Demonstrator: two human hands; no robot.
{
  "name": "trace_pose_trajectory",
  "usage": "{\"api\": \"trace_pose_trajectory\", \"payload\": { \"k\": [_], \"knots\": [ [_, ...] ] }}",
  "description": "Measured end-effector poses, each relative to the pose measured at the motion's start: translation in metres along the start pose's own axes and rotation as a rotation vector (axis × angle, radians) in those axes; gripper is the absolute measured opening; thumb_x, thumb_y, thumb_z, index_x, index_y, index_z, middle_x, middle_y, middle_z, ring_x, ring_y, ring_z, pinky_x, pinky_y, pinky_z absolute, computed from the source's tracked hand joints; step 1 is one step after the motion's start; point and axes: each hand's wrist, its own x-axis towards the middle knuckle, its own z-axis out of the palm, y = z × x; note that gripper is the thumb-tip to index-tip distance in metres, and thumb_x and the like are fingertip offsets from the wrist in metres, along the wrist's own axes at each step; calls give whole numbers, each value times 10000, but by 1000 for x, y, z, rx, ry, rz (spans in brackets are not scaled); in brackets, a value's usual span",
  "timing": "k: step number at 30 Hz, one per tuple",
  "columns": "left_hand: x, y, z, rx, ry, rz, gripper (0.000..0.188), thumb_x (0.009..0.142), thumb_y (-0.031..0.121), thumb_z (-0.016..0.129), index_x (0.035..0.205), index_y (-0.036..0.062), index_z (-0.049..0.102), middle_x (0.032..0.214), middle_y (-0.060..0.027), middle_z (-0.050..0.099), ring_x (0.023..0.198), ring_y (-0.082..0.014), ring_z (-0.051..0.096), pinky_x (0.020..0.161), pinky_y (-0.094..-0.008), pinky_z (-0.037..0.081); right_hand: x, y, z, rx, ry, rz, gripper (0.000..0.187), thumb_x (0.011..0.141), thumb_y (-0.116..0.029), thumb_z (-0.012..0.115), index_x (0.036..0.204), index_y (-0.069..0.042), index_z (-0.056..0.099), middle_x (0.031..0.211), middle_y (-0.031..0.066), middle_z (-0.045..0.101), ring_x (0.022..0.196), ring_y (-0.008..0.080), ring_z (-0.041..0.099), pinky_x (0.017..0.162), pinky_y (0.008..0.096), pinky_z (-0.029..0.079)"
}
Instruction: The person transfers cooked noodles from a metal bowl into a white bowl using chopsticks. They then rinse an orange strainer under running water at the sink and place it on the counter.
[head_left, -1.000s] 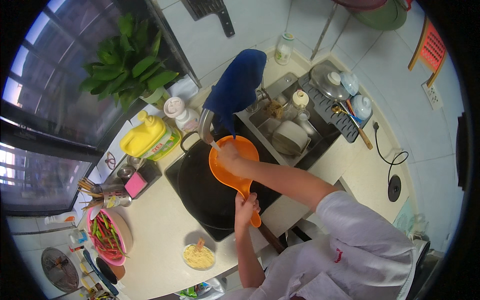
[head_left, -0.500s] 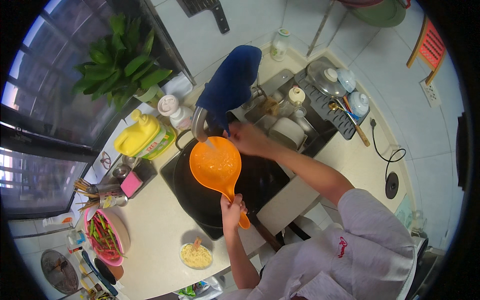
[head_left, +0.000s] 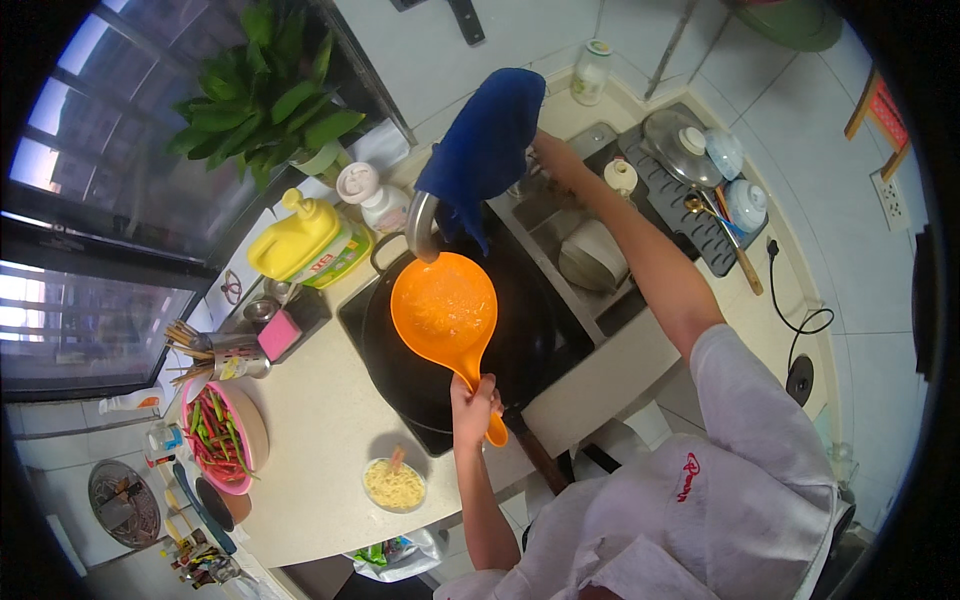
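My left hand point(head_left: 474, 405) is closed around the handle of an orange water scoop point(head_left: 445, 310). The scoop is level and holds clear, rippling water. It hangs over a dark wok point(head_left: 400, 385) on the black cooktop, its rim just under the metal faucet spout point(head_left: 422, 228). No clear stream shows between spout and scoop. A blue cloth point(head_left: 485, 145) drapes over the faucet. My right hand point(head_left: 553, 158) reaches to the cloth's far right edge, at the faucet; its fingers are mostly hidden there.
The sink point(head_left: 540, 235) holds dishes, beside a drying mat with a lidded pan point(head_left: 675, 150). A yellow jug point(head_left: 305, 245) and pump bottle point(head_left: 372, 200) stand left of the faucet. A pink basin of peppers point(head_left: 220, 440) and a bowl of chopped pale food point(head_left: 395, 485) sit nearer.
My right hand has moved from beside the spout, near the scoop, up and away to the faucet behind the cloth. The water stream seen earlier no longer shows. The left hand keeps the scoop.
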Motion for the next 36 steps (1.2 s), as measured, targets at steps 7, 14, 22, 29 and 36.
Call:
{"api": "trace_pose_trajectory", "payload": {
  "k": [7, 14, 22, 29, 36],
  "knots": [
    [-21, -5, 15, -68, 101, 15, 126, 857, 32, 513, 917, 77, 412, 586, 1, 408, 446, -71, 408, 430, -231, 389, -179, -162, -38, 747, -162, 465, 267, 916, -223, 503, 953, 19, 612, 765, 64, 639, 683, 112, 598, 634, 247, 469],
    [-67, -7, 45, -153, 71, -32, 143, 849, 46, 536, 892, 94, 409, 618, 6, 405, 451, -66, 383, 428, -219, 351, -306, -166, -70, 972, -403, 786, 288, 912, -231, 534, 1030, 21, 606, 867, 96, 648, 780, 135, 622, 743, 259, 501],
    [-95, -34, 84, -18, -16, 24, 133, 860, 14, 490, 879, 95, 386, 622, 0, 398, 443, -74, 381, 419, -235, 361, -317, -118, -149, 930, -160, 867, 272, 918, -213, 499, 980, 20, 623, 858, 96, 634, 778, 141, 606, 761, 258, 493],
    [-92, -52, 115, -28, -33, -17, 172, 857, 1, 477, 937, 100, 362, 671, -4, 424, 467, -78, 396, 433, -237, 368, -345, -98, -175, 950, -163, 909, 276, 909, -239, 511, 954, 6, 631, 833, 82, 634, 771, 139, 604, 740, 256, 482],
    [-86, -72, 114, 113, 4, 5, 196, 856, -12, 464, 985, 88, 355, 686, -11, 435, 466, -80, 410, 431, -241, 375, -356, -83, -194, 985, -196, 1007, 311, 902, -296, 516, 936, -14, 643, 814, 71, 636, 755, 126, 599, 719, 244, 468]
  ]
}}
